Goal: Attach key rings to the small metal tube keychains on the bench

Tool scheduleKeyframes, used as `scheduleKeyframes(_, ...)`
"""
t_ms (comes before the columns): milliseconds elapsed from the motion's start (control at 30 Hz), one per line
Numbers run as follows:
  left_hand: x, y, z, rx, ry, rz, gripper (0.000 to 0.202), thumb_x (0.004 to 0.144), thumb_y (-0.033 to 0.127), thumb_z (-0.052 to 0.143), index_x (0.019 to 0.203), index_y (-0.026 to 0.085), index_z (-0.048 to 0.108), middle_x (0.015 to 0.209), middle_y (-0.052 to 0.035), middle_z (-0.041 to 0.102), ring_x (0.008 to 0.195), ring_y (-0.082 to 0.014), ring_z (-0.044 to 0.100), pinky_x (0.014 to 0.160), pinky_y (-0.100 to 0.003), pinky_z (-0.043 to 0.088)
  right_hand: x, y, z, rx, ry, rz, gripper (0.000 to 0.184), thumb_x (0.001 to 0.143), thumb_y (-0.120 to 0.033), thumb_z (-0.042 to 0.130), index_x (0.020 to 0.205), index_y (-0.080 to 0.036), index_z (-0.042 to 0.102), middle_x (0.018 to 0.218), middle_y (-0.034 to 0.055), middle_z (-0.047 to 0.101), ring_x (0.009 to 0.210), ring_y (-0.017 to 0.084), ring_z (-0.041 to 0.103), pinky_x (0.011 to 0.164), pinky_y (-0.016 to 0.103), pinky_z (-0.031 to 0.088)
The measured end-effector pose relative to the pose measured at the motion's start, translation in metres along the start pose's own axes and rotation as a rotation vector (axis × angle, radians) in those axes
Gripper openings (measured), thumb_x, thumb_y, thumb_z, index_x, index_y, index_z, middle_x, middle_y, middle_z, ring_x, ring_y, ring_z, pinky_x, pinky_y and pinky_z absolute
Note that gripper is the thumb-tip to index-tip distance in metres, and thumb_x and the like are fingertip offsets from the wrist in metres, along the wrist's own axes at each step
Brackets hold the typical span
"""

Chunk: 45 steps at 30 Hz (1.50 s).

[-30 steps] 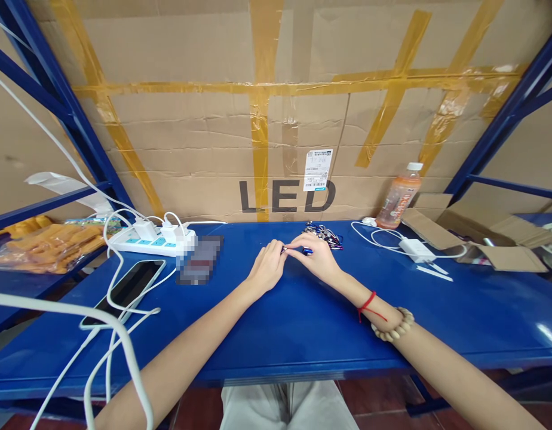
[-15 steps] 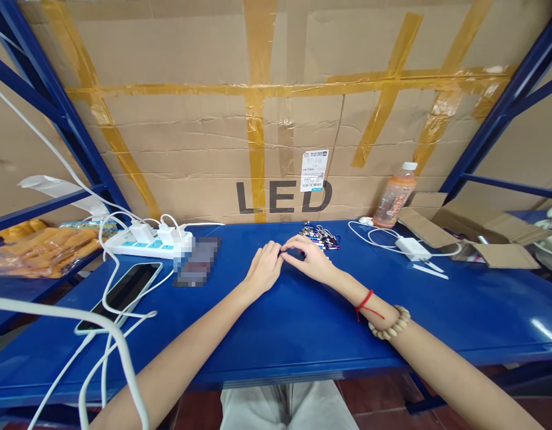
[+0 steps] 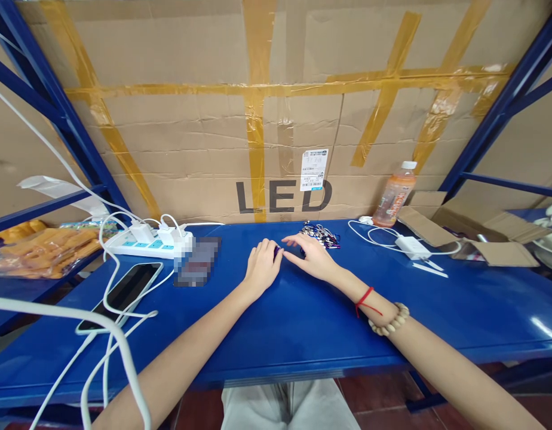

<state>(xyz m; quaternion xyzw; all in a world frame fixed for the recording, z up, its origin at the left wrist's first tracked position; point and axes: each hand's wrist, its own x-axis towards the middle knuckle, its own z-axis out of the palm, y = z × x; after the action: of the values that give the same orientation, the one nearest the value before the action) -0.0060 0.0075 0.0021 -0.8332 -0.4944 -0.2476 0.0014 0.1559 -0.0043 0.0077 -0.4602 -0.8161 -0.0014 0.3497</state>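
My left hand rests over the middle of the blue tabletop, its fingers closed on a small dark purple piece. Most of that piece is hidden by the fingers, so its kind does not show. Just right of it is my right hand, thumb and forefinger apart and pointing at the piece, with nothing visible between them. A red string and a beaded bracelet circle the right wrist. Behind the right hand lies a pile of small shiny metal clasps with coloured parts.
To the left are a white power strip with plugs, a phone, a blurred dark flat item and loose white cables. At the right stand a drink bottle, a white charger and an open carton. Taped cardboard forms the back.
The fingertips of my two hands, close together before, are now slightly apart. My right thumb and forefinger have spread, and more of the purple piece shows in my left hand.
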Motion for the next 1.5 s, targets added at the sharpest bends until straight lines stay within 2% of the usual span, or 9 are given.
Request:
scheduleKeyframes(133, 0.001, 0.0, 0.0, -0.052, 0.011, -0.043, 0.022, 0.094, 0.03, 0.032, 0.088, 0.018, 0.049, 0.097, -0.0052, 0.057, 0.094, -0.0193, 0.053, 0.082, -0.032, 0.04, -0.001, 0.014, -0.001, -0.172, -0.038, 0.129, 0.042, 0.083, -0.043, 0.052, 0.119, -0.02, 0.05, 0.112, 0.0093, 0.062, 0.107, 0.026, 0.054, 0.093, 0.045, 0.033)
scheduleKeyframes(300, 0.001, 0.0, 0.0, -0.073, 0.007, -0.037, 0.022, 0.094, 0.028, 0.031, 0.087, 0.019, 0.049, 0.095, -0.0044, 0.057, 0.093, -0.0187, 0.053, 0.082, -0.032, 0.039, 0.0, 0.038, -0.006, -0.227, -0.008, 0.223, 0.071, 0.074, -0.051, 0.058, 0.132, -0.018, 0.036, 0.118, 0.0115, 0.06, 0.115, 0.028, 0.05, 0.1, 0.047, 0.025)
scheduleKeyframes(467, 0.0, 0.0, -0.001, -0.078, -0.003, -0.025, 0.022, 0.094, 0.028, 0.03, 0.086, 0.019, 0.048, 0.095, -0.0044, 0.056, 0.093, -0.0186, 0.053, 0.082, -0.032, 0.039, 0.002, 0.048, -0.004, -0.289, -0.047, 0.223, 0.078, 0.071, -0.056, 0.057, 0.134, -0.016, 0.034, 0.122, 0.0125, 0.057, 0.121, 0.03, 0.045, 0.104, 0.048, 0.02)
scheduleKeyframes(633, 0.0, 0.001, -0.001, -0.083, -0.015, -0.02, 0.023, 0.094, 0.029, 0.03, 0.085, 0.019, 0.048, 0.096, -0.0044, 0.055, 0.093, -0.019, 0.052, 0.082, -0.033, 0.039, 0.005, 0.05, 0.0, -0.344, -0.07, 0.208, 0.075, 0.074, -0.057, 0.052, 0.133, -0.014, 0.036, 0.122, 0.0152, 0.057, 0.12, 0.031, 0.045, 0.104, 0.05, 0.02)
scheduleKeyframes(1067, 0.001, 0.0, 0.002, -0.08, -0.025, 0.009, 0.023, 0.094, 0.03, 0.03, 0.085, 0.019, 0.048, 0.095, -0.0043, 0.055, 0.093, -0.019, 0.053, 0.082, -0.034, 0.039, 0.013, 0.054, 0.003, -0.276, -0.129, 0.185, 0.067, 0.078, -0.052, 0.052, 0.132, -0.015, 0.036, 0.11, 0.0109, 0.064, 0.114, 0.025, 0.05, 0.107, 0.052, 0.01)
scheduleKeyframes(1267, 0.001, 0.0, 0.002, -0.091, -0.028, 0.015, 0.022, 0.093, 0.029, 0.031, 0.085, 0.019, 0.048, 0.097, -0.0041, 0.056, 0.092, -0.0185, 0.053, 0.082, -0.033, 0.039, 0.015, 0.052, 0.003, -0.238, -0.148, 0.115, 0.061, 0.078, -0.047, 0.053, 0.13, -0.019, 0.037, 0.107, 0.0087, 0.065, 0.112, 0.025, 0.051, 0.106, 0.053, 0.01)
scheduleKeyframes(1500, 0.001, 0.001, 0.002, -0.095, -0.033, 0.02, 0.021, 0.093, 0.029, 0.032, 0.084, 0.019, 0.049, 0.096, -0.0042, 0.056, 0.092, -0.0186, 0.053, 0.081, -0.034, 0.04, 0.015, 0.053, 0.005, -0.2, -0.169, 0.1, 0.061, 0.077, -0.04, 0.055, 0.131, -0.021, 0.036, 0.107, 0.0064, 0.064, 0.111, 0.024, 0.052, 0.106, 0.052, 0.013)
